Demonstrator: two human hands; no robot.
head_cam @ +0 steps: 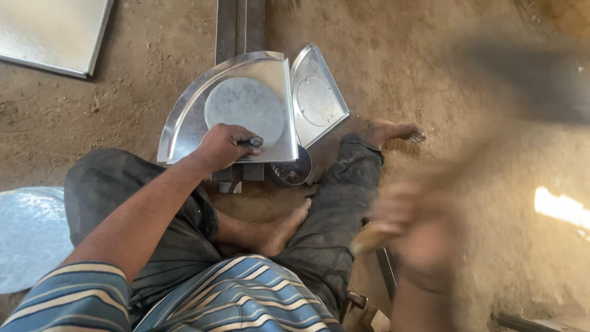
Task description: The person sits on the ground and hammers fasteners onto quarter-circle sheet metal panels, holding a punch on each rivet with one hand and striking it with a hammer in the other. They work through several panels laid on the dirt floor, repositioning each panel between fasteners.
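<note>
A punch (251,142) was pinched upright by the left hand (221,146) on the quarter-round tray (184,123), the blurred right hand (412,227) was gripping a hammer (528,80) raised above it, its strike unlanded; beside it lay a like tray (317,92).

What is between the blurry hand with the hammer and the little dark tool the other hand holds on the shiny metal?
Nothing visible. The right hand, blurred in motion with a wooden handle, is raised off to the right. The left hand holds a small dark punch on the quarter-round metal tray. Only a trouser leg lies below the gap between them.
</note>
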